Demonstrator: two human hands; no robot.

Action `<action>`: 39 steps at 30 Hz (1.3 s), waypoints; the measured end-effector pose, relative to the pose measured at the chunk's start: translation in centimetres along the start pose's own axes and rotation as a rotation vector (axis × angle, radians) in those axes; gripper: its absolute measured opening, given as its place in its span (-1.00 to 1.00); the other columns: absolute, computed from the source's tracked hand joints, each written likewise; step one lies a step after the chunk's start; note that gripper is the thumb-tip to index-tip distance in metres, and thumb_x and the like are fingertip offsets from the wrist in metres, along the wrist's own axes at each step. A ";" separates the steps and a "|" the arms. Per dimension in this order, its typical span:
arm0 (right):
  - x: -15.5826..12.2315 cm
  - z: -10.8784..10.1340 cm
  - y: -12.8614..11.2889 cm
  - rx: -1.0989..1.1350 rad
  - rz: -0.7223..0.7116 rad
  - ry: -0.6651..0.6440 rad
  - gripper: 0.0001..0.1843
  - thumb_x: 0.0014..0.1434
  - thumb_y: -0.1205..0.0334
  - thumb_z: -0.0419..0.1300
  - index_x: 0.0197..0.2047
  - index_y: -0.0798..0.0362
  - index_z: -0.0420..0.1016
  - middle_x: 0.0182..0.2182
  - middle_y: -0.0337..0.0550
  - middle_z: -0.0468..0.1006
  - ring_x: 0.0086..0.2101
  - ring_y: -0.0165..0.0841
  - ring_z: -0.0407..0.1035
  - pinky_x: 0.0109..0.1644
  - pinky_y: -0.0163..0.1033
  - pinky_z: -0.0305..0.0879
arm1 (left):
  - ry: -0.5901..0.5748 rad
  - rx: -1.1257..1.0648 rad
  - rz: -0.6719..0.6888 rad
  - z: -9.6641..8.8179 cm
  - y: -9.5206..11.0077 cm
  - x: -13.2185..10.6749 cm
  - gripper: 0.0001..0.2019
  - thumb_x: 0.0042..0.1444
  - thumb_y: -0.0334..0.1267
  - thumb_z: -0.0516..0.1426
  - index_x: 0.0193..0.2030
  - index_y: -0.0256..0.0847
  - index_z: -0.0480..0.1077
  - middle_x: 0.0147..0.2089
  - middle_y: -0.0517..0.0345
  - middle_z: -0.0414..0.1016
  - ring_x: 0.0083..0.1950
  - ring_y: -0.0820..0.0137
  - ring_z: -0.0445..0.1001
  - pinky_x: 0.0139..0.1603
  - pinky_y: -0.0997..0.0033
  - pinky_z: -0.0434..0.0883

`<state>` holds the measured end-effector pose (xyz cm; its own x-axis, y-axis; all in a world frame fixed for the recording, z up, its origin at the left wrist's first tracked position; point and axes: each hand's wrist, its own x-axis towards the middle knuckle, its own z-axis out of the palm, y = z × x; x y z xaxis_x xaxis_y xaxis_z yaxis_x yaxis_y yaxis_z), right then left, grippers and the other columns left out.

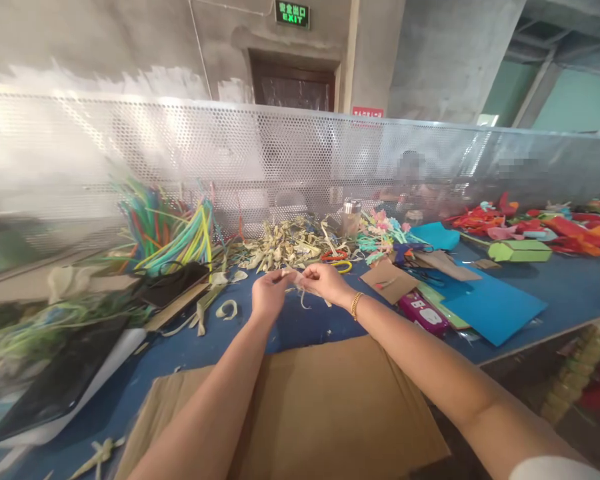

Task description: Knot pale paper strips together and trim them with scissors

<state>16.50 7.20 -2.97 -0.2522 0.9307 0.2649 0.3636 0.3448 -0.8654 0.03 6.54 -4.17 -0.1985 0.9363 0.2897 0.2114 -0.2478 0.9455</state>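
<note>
My left hand (pixel 269 292) and my right hand (pixel 324 283) meet above the blue table (pixel 310 323), fingers pinched on the same pale strip (pixel 297 280) held between them. Loose ends of the strip hang down below my right hand. A gold bracelet (pixel 355 305) sits on my right wrist. Just beyond my hands lies a heap of pale folded strip pieces (pixel 285 245). A brown cardboard sheet (pixel 300 407) lies under my forearms.
Coloured strips (pixel 173 230) fan out at the left beside a dark tablet (pixel 170 283). Blue sheets (pixel 490 308), cardboard scraps (pixel 390 280), a pink box (pixel 424 313) and colourful pieces (pixel 530 227) lie to the right. A perforated metal screen (pixel 300 160) runs behind the table.
</note>
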 end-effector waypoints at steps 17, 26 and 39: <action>2.3 -7.7 3.3 -1.089 0.063 0.032 -0.63 0.20 0.40 0.03 0.03 0.10 0.49 -0.06 0.07 0.54 -0.03 -0.19 0.38 -0.01 -0.21 0.22 | 0.302 -0.273 0.034 -1.1 0.2 1.1 -0.73 -0.16 -0.11 0.26 -0.37 -0.26 0.47 -0.39 0.11 0.54 -0.36 0.36 0.47 -0.26 0.37 0.41; 4.0 -7.3 4.6 -1.250 -0.056 -0.144 -0.63 0.15 0.48 0.02 0.00 0.08 0.42 0.03 0.12 0.44 0.10 -0.10 0.25 0.16 -0.02 0.02 | 0.375 0.000 0.025 -1.5 -0.1 1.2 -0.74 -0.04 -0.04 0.19 -0.42 -0.20 0.32 -0.56 0.25 0.39 -0.51 0.42 0.38 -0.41 0.43 0.33; 6.2 -7.6 3.8 -1.237 0.041 -0.209 -0.61 0.02 0.46 0.17 -0.04 0.10 0.48 -0.11 0.12 0.54 -0.07 -0.11 0.42 0.06 -0.07 0.16 | 0.301 -0.537 -0.068 -1.0 1.5 0.6 -0.71 -0.21 -0.27 0.31 -0.35 -0.27 0.35 -0.42 0.19 0.47 -0.42 0.45 0.47 -0.37 0.43 0.45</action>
<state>23.09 15.15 -1.39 -0.3172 0.9453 0.0766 0.9424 0.3052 0.1368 -0.70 6.50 -2.43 -0.4722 0.8625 0.1819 -0.3068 -0.3543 0.8834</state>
